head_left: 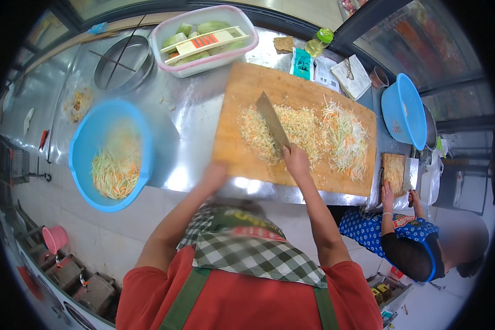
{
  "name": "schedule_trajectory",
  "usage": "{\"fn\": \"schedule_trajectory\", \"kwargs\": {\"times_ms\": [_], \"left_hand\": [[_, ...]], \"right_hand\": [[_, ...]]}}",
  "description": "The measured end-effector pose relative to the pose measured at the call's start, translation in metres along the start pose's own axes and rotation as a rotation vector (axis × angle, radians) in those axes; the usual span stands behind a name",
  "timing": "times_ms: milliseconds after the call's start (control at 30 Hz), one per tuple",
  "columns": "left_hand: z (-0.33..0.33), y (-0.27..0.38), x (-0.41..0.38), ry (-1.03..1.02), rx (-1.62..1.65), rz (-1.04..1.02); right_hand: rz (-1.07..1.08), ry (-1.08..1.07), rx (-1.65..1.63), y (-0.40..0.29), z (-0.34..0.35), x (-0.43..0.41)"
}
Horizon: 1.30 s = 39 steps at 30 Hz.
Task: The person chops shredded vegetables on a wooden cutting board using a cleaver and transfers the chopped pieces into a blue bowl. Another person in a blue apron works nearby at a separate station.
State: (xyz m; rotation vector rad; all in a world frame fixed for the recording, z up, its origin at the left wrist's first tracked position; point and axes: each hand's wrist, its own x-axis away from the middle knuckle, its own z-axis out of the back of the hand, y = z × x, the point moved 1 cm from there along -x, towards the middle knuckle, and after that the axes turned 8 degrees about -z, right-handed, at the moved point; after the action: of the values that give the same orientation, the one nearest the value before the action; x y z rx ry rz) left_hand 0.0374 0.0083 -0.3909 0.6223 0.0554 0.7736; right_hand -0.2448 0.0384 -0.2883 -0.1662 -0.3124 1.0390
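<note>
My right hand [297, 161] grips the handle of a kitchen cleaver [271, 119]. Its blade lies across a pile of finely chopped vegetables [299, 123], pale with orange bits, on a large wooden cutting board [247, 80]. To the right on the same board is a heap of longer shreds [346, 140] in pale green, white and orange. At the board's near left corner my left hand [215, 176] is blurred, so its fingers cannot be made out. Left of it, a blue plastic basin [80, 144] contains more vegetable shreds [117, 171].
A plastic tub [206, 70] holds peeled green vegetables under a slicer [206, 43]. Beside it sits a round metal pan [123, 64] with sticks across it. Packets [302, 64] and a bottle [318, 43] line the back. At right, another person [396, 235] chops at a smaller board [392, 159].
</note>
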Motion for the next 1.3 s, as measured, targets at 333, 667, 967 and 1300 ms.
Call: {"fn": "schedule_trajectory", "kwargs": {"times_ms": [333, 667, 967, 1300], "left_hand": [[0.006, -0.003, -0.003, -0.078, 0.08, -0.01], [0.004, -0.004, -0.006, -0.063, 0.108, -0.015], [-0.003, -0.013, -0.004, -0.031, 0.11, -0.042], [0.0, -0.012, -0.003, -0.027, 0.114, -0.015]], "right_hand": [[-0.028, 0.051, -0.068, 0.01, 0.013, 0.003], [-0.052, 0.041, -0.112, 0.033, 0.016, -0.004], [-0.094, 0.058, -0.094, 0.037, 0.028, -0.006], [-0.129, 0.059, -0.119, 0.059, 0.035, -0.009]]}}
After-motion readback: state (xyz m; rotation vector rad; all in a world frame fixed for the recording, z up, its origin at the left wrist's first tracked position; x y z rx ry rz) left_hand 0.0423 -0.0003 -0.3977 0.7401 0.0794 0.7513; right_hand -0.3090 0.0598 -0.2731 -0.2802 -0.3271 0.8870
